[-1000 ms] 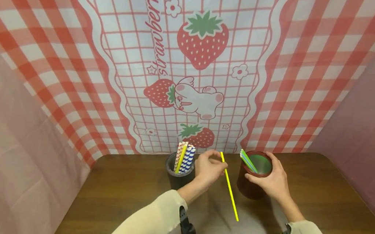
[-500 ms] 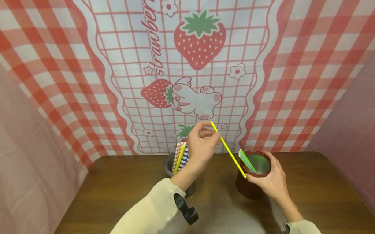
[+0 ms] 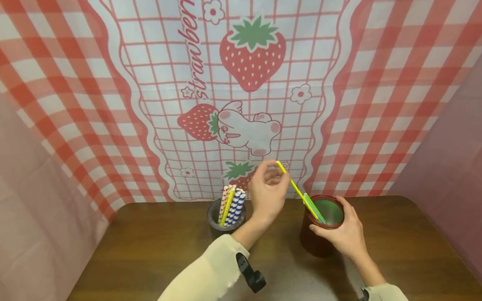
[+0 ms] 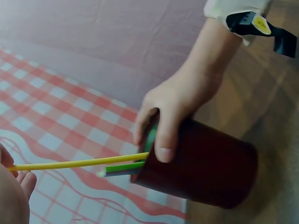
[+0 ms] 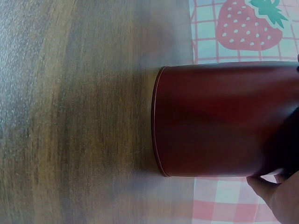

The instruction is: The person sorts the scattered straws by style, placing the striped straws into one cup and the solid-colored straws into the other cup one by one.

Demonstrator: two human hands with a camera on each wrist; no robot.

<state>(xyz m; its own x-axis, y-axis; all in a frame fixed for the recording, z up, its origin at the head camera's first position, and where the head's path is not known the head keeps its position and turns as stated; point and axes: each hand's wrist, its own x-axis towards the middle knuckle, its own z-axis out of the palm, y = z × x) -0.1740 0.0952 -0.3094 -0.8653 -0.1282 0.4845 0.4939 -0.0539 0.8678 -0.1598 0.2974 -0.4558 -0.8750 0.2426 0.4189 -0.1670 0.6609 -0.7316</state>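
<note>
My left hand pinches a yellow drinking straw near its upper end. The straw slants down to the right, and its lower end passes inside the rim of a dark red cup. Round the top of that cup, my right hand holds on with thumb in front and fingers behind. Green and blue straws lean in the same cup, right beside the yellow one in the left wrist view. The cup's smooth wall fills much of the right wrist view, with part of the right hand at its edge.
A dark grey cup stands to the left, holding red-dotted, blue-striped and yellow straws. Behind the wooden table hangs a strawberry-print cloth, with a pink curtain on the right.
My left hand has lifted the yellow straw and carried it to the red cup; its lower end, earlier over the table, is now inside the rim. My right hand has kept its hold.
</note>
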